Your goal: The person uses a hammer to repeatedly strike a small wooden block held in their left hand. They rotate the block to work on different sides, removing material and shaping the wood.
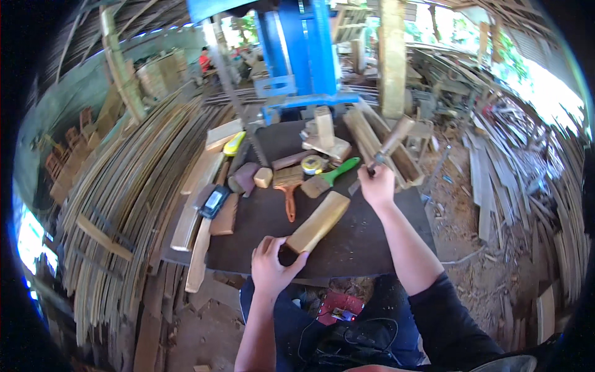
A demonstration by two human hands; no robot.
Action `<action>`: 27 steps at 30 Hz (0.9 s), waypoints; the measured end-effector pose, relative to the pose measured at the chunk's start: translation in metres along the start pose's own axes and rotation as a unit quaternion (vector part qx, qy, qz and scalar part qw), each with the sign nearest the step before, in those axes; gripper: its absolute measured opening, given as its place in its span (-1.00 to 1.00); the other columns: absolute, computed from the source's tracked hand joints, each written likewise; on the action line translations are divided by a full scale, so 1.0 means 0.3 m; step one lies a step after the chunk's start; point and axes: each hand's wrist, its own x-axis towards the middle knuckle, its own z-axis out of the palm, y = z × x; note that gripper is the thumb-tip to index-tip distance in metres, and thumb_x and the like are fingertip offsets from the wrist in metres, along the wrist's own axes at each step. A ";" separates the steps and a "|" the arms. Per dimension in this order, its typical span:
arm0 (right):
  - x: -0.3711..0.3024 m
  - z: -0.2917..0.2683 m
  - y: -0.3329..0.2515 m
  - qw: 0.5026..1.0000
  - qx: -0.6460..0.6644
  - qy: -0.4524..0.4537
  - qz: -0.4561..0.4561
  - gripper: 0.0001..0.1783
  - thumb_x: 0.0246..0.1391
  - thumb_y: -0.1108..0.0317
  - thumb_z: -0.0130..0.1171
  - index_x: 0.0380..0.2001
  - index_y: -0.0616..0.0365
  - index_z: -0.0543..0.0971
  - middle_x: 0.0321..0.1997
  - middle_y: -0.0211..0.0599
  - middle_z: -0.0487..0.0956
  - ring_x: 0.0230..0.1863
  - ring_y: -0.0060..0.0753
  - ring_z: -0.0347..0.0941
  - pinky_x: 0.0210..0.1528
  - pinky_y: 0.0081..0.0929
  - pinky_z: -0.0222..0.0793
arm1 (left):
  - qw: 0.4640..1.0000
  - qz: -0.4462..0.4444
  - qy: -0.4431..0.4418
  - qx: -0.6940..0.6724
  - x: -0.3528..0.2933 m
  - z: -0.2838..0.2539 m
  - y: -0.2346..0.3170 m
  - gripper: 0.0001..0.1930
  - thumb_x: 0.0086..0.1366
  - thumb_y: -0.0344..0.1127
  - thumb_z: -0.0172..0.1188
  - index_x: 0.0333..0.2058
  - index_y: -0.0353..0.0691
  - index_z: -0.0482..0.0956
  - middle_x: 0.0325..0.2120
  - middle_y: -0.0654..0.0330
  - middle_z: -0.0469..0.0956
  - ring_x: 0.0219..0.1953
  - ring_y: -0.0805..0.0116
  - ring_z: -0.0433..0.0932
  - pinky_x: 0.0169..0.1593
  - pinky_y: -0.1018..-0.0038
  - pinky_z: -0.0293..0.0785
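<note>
A pale, squared wood block [320, 222] lies at a slant on the dark tabletop. My left hand [273, 265] grips its near end, thumb on one side and fingers on the other. To the right of the block, my right hand [377, 186] is closed round what looks like a chisel [396, 137], with a thick wooden handle pointing up and away and a flat metal blade low beside the hand. The blade is apart from the block. Beyond the block lie an orange-handled brush [289, 193] and a green-handled brush [334, 173].
The dark table [248, 245] also carries a tape measure [313, 164], a handsaw [255, 147], a yellow-green tool [233, 144], a black device [215, 201] and wood offcuts. A blue machine [304, 56] stands behind. Stacked planks [130, 204] flank the left, scrap wood [496, 167] the right.
</note>
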 end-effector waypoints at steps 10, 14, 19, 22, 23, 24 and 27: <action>-0.022 0.008 -0.059 0.995 0.073 -0.052 0.033 -0.72 0.07 0.29 0.30 -0.56 0.29 0.55 -0.61 0.09 0.53 -0.52 0.17 0.55 -0.48 -0.07 0.40 | 1.000 0.004 -0.012 -0.003 -0.002 0.013 -0.007 -0.56 0.01 -0.12 0.51 -0.20 -0.23 0.62 -0.39 0.15 0.53 -0.32 0.12 0.56 -0.20 0.21 0.44; -0.024 -0.001 -0.074 0.992 0.111 -0.035 0.039 -0.74 0.09 0.30 0.30 -0.54 0.27 0.56 -0.64 0.05 0.52 -0.58 0.10 0.54 -0.51 -0.13 0.37 | 1.000 0.014 -0.007 -0.005 -0.005 0.019 -0.014 -0.57 0.01 -0.13 0.51 -0.20 -0.24 0.62 -0.39 0.14 0.52 -0.34 0.14 0.56 -0.22 0.22 0.46; -0.022 0.001 -0.075 0.980 0.171 -0.065 0.084 -0.73 0.11 0.33 0.27 -0.55 0.31 0.53 -0.62 0.06 0.53 -0.59 0.02 0.54 -0.48 -0.18 0.40 | 1.000 0.017 -0.005 -0.009 0.001 0.021 -0.003 -0.57 0.01 -0.16 0.51 -0.20 -0.25 0.62 -0.41 0.14 0.51 -0.35 0.16 0.55 -0.25 0.25 0.46; -0.038 0.003 -0.088 0.981 0.147 -0.094 0.087 -0.73 0.12 0.34 0.26 -0.55 0.30 0.52 -0.62 0.05 0.54 -0.58 0.01 0.55 -0.46 -0.18 0.41 | 1.000 0.015 -0.008 -0.008 -0.001 0.023 -0.007 -0.58 0.01 -0.17 0.51 -0.20 -0.25 0.62 -0.41 0.14 0.50 -0.36 0.16 0.54 -0.25 0.26 0.46; -0.040 -0.006 -0.105 0.979 0.154 -0.102 0.090 -0.75 0.12 0.33 0.25 -0.52 0.30 0.53 -0.62 0.04 0.54 -0.57 0.00 0.57 -0.45 -0.18 0.42 | 1.000 0.013 -0.010 -0.008 -0.002 0.022 -0.007 -0.58 0.01 -0.17 0.51 -0.20 -0.25 0.62 -0.41 0.14 0.49 -0.36 0.16 0.54 -0.25 0.26 0.46; -0.041 -0.005 -0.105 0.980 0.149 -0.101 0.083 -0.75 0.12 0.33 0.25 -0.52 0.30 0.53 -0.62 0.04 0.54 -0.57 0.00 0.57 -0.45 -0.18 0.42 | 1.000 0.010 -0.012 -0.008 -0.002 0.021 -0.008 -0.58 0.01 -0.18 0.51 -0.20 -0.25 0.62 -0.41 0.14 0.49 -0.36 0.16 0.54 -0.25 0.26 0.46; -0.039 -0.009 -0.107 0.983 0.141 -0.095 0.066 -0.74 0.12 0.32 0.26 -0.51 0.31 0.54 -0.61 0.05 0.55 -0.56 0.02 0.57 -0.44 -0.17 0.44 | 1.000 0.009 -0.011 -0.012 -0.001 0.021 0.000 -0.57 0.00 -0.19 0.52 -0.20 -0.26 0.61 -0.41 0.14 0.49 -0.35 0.17 0.54 -0.25 0.26 0.46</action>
